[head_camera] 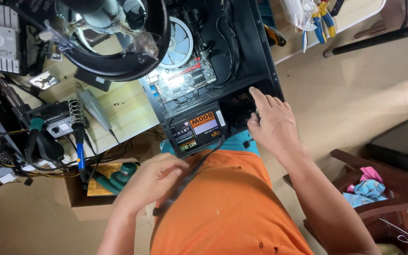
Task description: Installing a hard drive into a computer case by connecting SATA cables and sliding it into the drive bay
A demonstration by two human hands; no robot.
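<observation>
An open black computer case [260, 71] lies on its side at the desk's edge, showing a motherboard [185, 78] with a round cooler fan [178, 42]. A black power supply unit [198, 128] with an orange label sits in the case's near end. My right hand [269, 120] rests on the case's near right corner, fingers reaching into the bay beside the power supply. My left hand [154, 178] is closed around a black cable [185, 177] that runs from the power supply down across my orange shirt.
A soldering station [55, 123] with a coiled iron holder and a blue-handled iron [79, 151] stands at left. A ring lamp [114, 35] hangs overhead. Pliers [324, 19] lie at top right. A wooden chair [388, 198] with cloth stands at right, a cardboard box [88, 198] below the desk.
</observation>
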